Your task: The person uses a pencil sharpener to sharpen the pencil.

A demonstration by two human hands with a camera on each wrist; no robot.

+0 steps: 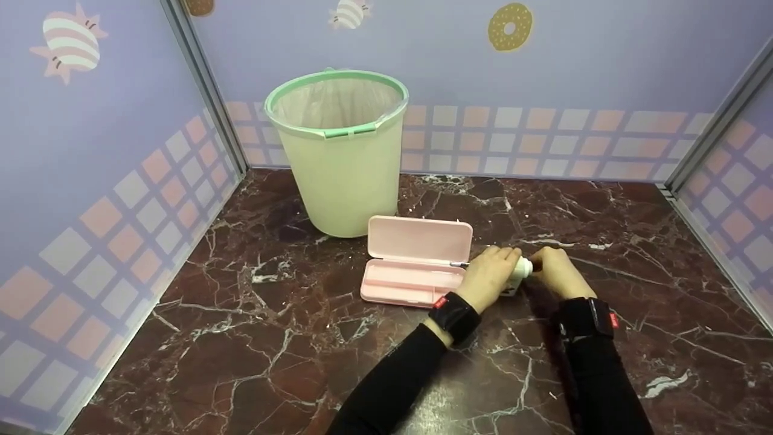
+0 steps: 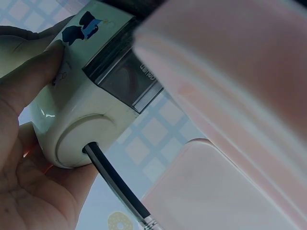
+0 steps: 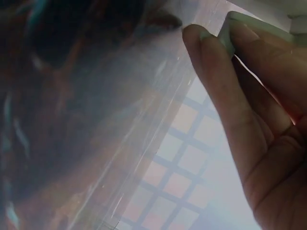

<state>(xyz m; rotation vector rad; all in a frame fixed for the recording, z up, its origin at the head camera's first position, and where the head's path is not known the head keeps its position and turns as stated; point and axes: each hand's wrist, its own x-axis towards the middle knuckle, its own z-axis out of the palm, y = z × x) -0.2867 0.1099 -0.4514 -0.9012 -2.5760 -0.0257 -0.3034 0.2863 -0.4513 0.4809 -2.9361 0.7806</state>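
My left hand point(image 1: 490, 275) grips a white crank pencil sharpener point(image 2: 72, 117) with a dark penguin picture and a see-through shavings drawer point(image 2: 127, 84). A black-and-silver striped pencil point(image 2: 117, 179) sticks out of the round hole in its front, seen in the left wrist view. On the sharpener's other side, my right hand point(image 1: 561, 275) pinches the pale crank handle point(image 3: 259, 25) between thumb and fingers. Just left of the sharpener lies a pink pencil case point(image 1: 420, 238) with its lid raised; the pencil's end reaches over it in the head view.
Behind the pencil case stands a tall pale-green bin point(image 1: 347, 181) with a clear liner. Patterned panels point(image 1: 471, 66) enclose the back and both sides of the dark red marbled table point(image 1: 253, 362).
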